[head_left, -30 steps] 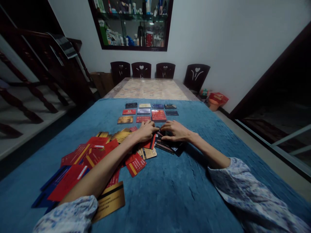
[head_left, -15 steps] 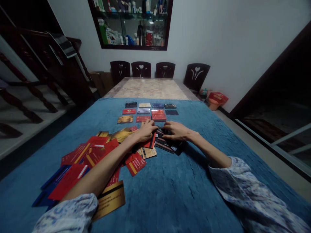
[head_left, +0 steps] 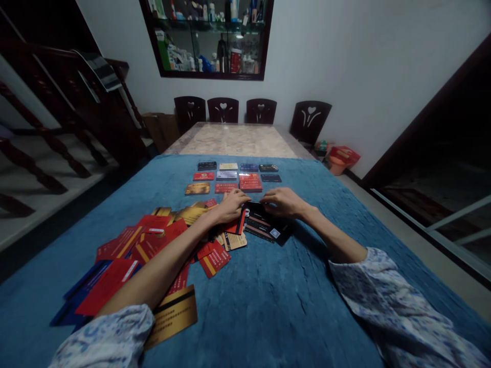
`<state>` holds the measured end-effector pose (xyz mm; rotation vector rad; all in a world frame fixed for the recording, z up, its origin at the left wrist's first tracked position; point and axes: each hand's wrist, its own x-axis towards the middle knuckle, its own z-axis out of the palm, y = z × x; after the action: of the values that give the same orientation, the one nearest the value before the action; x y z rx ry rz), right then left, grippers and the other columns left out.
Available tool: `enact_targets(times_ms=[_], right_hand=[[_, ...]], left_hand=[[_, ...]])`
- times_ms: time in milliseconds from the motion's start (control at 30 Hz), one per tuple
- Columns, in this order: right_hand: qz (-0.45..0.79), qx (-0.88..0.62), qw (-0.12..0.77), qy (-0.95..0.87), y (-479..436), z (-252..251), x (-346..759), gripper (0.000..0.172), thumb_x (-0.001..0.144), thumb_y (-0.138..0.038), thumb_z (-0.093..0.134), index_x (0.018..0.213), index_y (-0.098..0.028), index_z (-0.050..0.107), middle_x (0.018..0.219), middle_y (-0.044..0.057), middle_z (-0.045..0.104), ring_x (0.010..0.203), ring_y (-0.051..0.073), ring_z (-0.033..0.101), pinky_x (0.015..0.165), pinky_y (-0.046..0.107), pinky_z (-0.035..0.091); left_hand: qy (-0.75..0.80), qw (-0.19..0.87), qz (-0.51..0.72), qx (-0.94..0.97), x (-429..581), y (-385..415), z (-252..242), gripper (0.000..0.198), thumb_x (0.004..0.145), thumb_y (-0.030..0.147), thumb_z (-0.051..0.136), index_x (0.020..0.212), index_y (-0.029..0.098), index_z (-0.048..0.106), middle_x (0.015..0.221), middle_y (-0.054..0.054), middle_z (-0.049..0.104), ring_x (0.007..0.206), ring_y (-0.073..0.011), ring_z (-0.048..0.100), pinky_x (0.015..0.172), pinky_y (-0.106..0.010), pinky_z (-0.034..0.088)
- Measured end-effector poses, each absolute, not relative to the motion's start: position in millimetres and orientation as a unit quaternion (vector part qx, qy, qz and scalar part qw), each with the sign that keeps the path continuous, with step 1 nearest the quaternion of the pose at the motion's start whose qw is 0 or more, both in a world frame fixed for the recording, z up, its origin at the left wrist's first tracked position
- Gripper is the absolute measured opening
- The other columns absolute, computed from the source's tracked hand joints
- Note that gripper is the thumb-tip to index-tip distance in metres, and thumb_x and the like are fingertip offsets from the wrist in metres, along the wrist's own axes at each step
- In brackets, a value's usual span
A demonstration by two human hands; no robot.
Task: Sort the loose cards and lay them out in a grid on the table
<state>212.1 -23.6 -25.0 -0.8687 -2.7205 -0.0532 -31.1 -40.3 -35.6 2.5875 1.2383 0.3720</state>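
My left hand (head_left: 231, 205) and my right hand (head_left: 283, 202) meet over a small stack of black cards (head_left: 264, 227) on the blue cloth (head_left: 268, 301). Both hands pinch the far edge of a black card (head_left: 253, 208) that is lifted off the stack. A loose spread of red, gold and blue cards (head_left: 149, 245) lies under and beside my left forearm. Beyond my hands, cards are laid in neat rows (head_left: 233, 176), sorted by look, with a red pile (head_left: 250, 182) among them.
The blue cloth covers the near part of a long marble-topped table (head_left: 238, 140). Several dark chairs (head_left: 261, 110) stand at its far end under a glass wall cabinet (head_left: 209, 36). A wooden stair rail (head_left: 57, 102) runs on the left, a dark doorway on the right.
My right hand has risen from lying flat on the black stack and drawn back a little, lifting a black card's edge together with my left hand. More of the black stack shows.
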Motion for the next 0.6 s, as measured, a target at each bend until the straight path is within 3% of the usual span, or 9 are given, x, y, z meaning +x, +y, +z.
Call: enact_targets(times_ms=[233, 600], right_hand=[[-0.104, -0.283, 0.213, -0.929, -18, -35, 214, 0.027, 0.093, -0.019, 0.051, 0.097, -0.018, 0.077, 0.081, 0.008, 0.075, 0.07, 0.015, 0.063, 0.063, 0.026, 0.04], [-0.063, -0.314, 0.299, -0.899, -14, -47, 210, 0.027, 0.098, -0.024, 0.05, 0.103, -0.018, 0.076, 0.091, 0.009, 0.078, 0.075, 0.017, 0.07, 0.065, 0.025, 0.046]], left_hand=[[0.43, 0.11, 0.185, 0.877, -30, -39, -35, 0.041, 0.092, 0.012, 0.046, 0.125, 0.018, 0.07, 0.123, -0.012, 0.071, 0.121, -0.0296, 0.051, 0.103, -0.053, 0.043], [0.414, 0.09, 0.312, 0.85, -32, -36, -34, 0.033, 0.089, 0.009, 0.051, 0.106, 0.017, 0.078, 0.097, -0.008, 0.077, 0.095, -0.0221, 0.062, 0.091, -0.039, 0.053]])
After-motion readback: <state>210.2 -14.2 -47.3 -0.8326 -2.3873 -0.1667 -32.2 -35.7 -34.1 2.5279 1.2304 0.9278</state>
